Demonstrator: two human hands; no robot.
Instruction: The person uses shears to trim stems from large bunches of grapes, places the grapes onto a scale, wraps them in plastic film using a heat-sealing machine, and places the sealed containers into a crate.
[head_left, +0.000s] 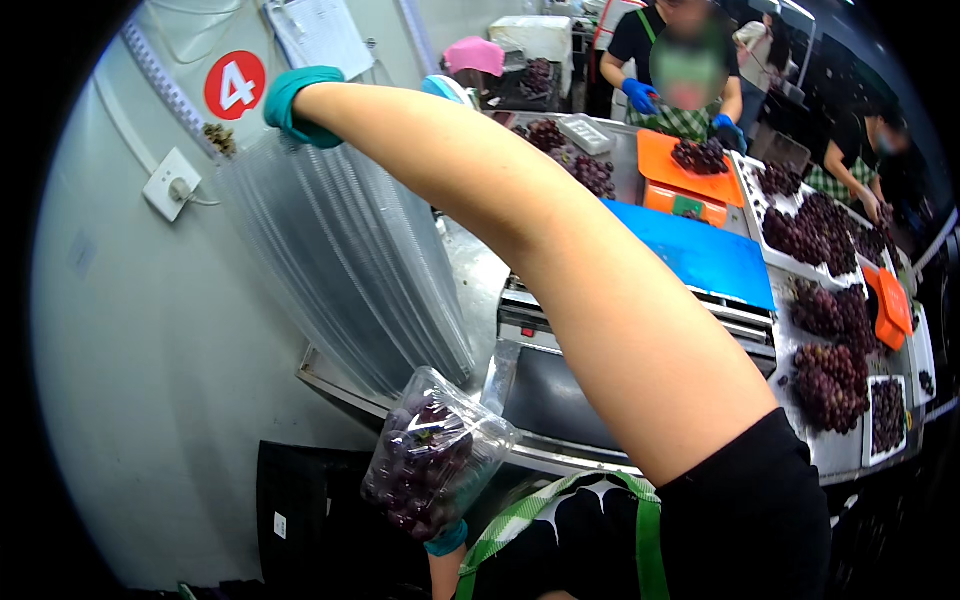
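A clear plastic clamshell pack of dark purple grapes (424, 457) sits tilted in my left hand (448, 538), which wears a teal glove and is mostly hidden beneath it. Across the view reaches my bare right forearm. My right hand (304, 105), gloved in teal, is at the upper end of a tall leaning stack of clear plastic containers (352, 247) against the wall. Its fingers are turned away, so their grip is hidden. Beside the pack lies a wrapping machine's dark flat plate (559, 394), partly covered by my arm.
Behind my arm are a blue panel (694, 251) and an orange scale (686, 199) bearing grapes. Loose grape bunches (831, 386) and white foam trays (769, 247) cover the right side. A black crate (300, 517) stands low left. Two people work across the table; another stands behind.
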